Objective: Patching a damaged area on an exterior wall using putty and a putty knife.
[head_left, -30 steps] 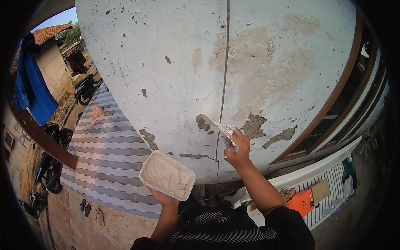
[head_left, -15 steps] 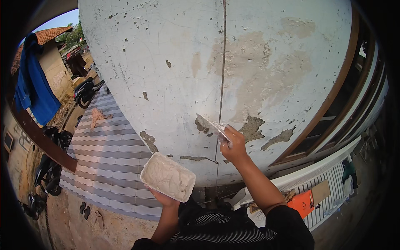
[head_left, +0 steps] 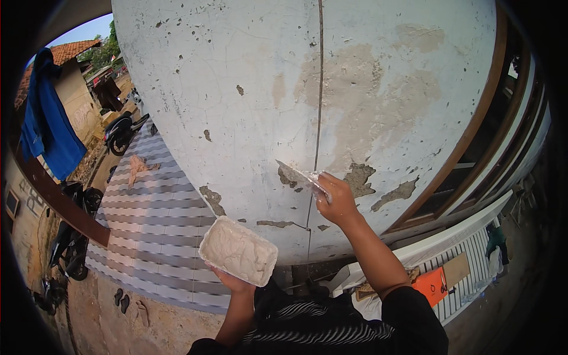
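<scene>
A scraper (head_left: 303, 176) is gripped in the right hand (head_left: 336, 200), with the fingers closed around it and smeared with white. Its blade is angled up and leftward over a crumbled grey patch (head_left: 287, 178) in the wall (head_left: 254, 136); how firmly it is pressed there cannot be told. A white tub (head_left: 271, 272) is held from below by the left hand (head_left: 232, 281) – its fingers are mostly hidden – and is tilted slightly, filled with pale paste (head_left: 239, 251). The tub is kept low, near the wall's corner and apart from the scraper. Behind the blade's handle end, the wall is crossed by a dark cord (head_left: 320, 89). More bare patches are seen to the right, bordered by a brown window frame (head_left: 408, 220). Below, an orange bag (head_left: 431, 286) is laid on a white slatted bench (head_left: 473, 260). To the left, a pinkish cloth (head_left: 140, 170) is spread on striped tiles (head_left: 154, 236).
</scene>
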Available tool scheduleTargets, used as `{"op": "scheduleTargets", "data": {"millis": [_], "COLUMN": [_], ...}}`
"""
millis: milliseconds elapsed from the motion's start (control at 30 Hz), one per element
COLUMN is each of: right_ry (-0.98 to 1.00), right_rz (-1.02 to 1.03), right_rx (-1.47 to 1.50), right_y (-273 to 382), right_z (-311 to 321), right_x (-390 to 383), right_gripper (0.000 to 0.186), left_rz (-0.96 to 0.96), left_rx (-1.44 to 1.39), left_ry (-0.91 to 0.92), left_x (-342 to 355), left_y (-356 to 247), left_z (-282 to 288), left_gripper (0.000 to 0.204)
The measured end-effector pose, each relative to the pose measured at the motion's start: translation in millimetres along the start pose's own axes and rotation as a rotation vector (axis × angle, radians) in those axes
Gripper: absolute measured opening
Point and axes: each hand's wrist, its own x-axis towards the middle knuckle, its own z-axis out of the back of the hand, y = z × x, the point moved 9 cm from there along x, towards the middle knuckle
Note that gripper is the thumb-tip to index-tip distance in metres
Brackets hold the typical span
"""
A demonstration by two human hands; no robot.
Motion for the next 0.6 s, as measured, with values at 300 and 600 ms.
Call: {"op": "scheduleTargets", "data": {"millis": [300,600], "right_ry": [0.162,-0.008], "right_rz": [-0.043,0.17], "right_rx": [0.006,-0.046], "right_y": [-1,2], "right_z": [-8,4], "right_x": [3,-17], "right_gripper": [0.04,0.038], "left_rz": [-0.007,0.022], "left_rx": [-0.033,-0.067], "left_ry": [0.003,-0.033], "left_x": [1,8], "left_y": [-3,2], "left_z": [4,8], "left_gripper": [0.078,0.077]}}
